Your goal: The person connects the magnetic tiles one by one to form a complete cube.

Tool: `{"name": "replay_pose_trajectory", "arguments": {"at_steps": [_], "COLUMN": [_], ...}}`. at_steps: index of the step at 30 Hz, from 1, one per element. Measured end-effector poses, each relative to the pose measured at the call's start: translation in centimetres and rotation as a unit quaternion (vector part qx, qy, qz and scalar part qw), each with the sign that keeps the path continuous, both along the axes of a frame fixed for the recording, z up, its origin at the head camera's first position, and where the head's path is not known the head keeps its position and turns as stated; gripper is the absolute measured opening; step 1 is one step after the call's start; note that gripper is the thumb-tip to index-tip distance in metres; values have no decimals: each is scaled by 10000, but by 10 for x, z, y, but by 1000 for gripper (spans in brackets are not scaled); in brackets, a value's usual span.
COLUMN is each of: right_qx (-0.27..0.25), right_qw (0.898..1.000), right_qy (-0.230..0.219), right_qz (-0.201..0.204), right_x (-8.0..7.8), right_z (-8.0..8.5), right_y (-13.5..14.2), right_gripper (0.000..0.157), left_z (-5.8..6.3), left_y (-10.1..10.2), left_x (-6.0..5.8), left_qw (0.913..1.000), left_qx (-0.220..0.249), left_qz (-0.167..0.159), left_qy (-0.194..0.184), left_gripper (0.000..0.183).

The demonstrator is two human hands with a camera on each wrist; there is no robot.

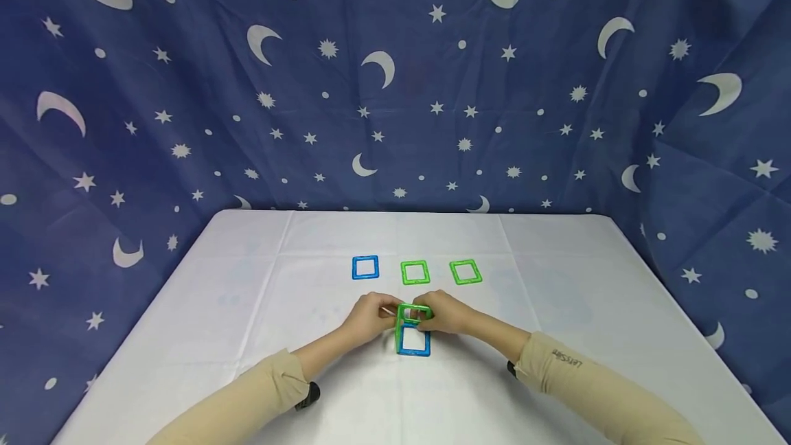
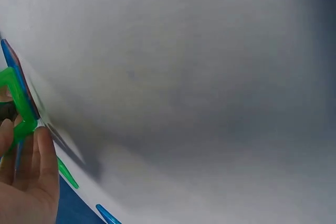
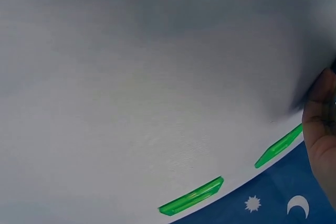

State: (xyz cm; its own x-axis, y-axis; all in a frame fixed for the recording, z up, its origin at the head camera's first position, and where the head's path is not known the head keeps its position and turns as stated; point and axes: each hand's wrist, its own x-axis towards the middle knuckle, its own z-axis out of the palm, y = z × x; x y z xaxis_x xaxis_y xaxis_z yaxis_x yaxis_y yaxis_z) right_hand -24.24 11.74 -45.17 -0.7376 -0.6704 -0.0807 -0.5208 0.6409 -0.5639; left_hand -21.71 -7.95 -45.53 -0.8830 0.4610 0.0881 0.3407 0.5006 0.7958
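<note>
In the head view, a blue square magnetic tile (image 1: 415, 353) lies on the white table, with a green square magnetic tile (image 1: 398, 335) upright along its left edge. A second green tile (image 1: 415, 305) is at the back of the blue one. My left hand (image 1: 369, 318) pinches the left green tile; in the left wrist view its thumb and fingers (image 2: 47, 156) are around a green corner (image 2: 23, 124). From the other side my right hand (image 1: 446, 312) pinches the back green tile. The right wrist view shows only part of that hand (image 3: 321, 124), its fingertips cut off.
Behind the hands, a blue tile (image 1: 365, 268) and two green tiles (image 1: 415, 272) (image 1: 465, 272) lie in a row. A white cloth covers the table (image 1: 556, 259). Beyond its back edge hangs a dark blue curtain (image 1: 420, 156) with moons and stars.
</note>
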Motion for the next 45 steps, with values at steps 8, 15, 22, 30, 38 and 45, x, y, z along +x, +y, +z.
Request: {"name": "replay_pose_trajectory", "arguments": {"at_steps": [8,15,22,30,38,45], "right_qx": [-144,-270,-135,-117,-390,-562], "right_qw": [9994,9995,9996,9996,9976,9960], "right_qy": [-239,-101,-180,-182,-553,-685], "right_qz": [180,151,173,176,145,-88], "right_x": [3,1,-3,-3,-5,-8], "right_z": [1,2,5,3,4,8], "right_y": [-9,-11,-12,-13,-7,3], "right_gripper": [16,10,8,6,19,29], "left_z": [0,-2,2,7,6,4], "left_y": [-17,-21,-14,-16,-21,-20], "left_x": [5,7,8,8,5,19], "left_qw": [9996,9993,9999,9991,9985,9984], "left_qx": [21,66,-127,25,219,376], "left_qz": [-223,-247,-14,-363,-448,70], "left_qy": [-162,-256,-72,-204,-242,-407], "left_gripper": [18,18,17,24,24,21]}}
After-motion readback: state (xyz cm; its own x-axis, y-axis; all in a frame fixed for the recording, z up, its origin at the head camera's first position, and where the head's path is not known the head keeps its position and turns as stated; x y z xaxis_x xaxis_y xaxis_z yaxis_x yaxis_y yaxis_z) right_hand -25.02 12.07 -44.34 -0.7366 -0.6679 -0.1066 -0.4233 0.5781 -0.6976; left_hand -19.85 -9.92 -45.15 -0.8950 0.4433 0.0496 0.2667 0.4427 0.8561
